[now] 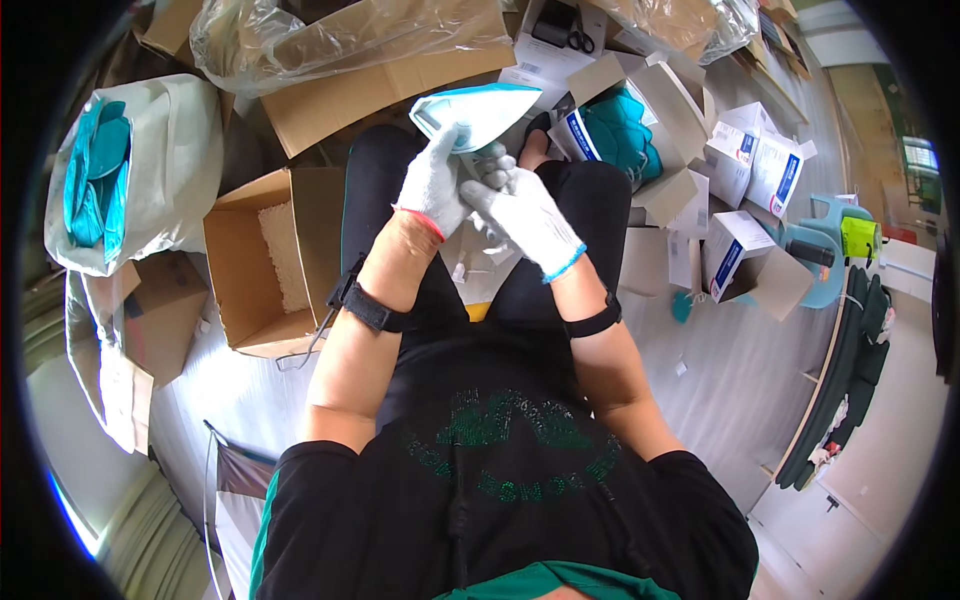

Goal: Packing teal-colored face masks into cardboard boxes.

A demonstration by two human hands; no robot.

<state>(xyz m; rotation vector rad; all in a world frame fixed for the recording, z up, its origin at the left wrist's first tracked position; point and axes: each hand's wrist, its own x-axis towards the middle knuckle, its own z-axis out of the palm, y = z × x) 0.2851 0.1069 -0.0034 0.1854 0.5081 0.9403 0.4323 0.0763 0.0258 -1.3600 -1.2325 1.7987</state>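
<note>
Both my hands wear white knit gloves and are raised between my knees. My left hand (434, 185) is closed on the broad end of a pointed, iron-shaped white piece with teal edges (485, 112), thumb on its near face. Its tip points right. Just below, my right hand (522, 213) has its fingers curled in close against the left hand. Whether it grips the piece or something small is hidden by the fingers. A small white item (459, 271) shows below the hands, between my legs.
An open brown carton (232, 270) stands by my left leg, a white bag (180, 150) of teal pieces (100, 175) beyond it. At right, an opened box (675, 100) holds more teal pieces (622, 132); white boxes (735, 250) and a blue stool (825, 285) stand farther right. Scissors (580, 42) lie ahead.
</note>
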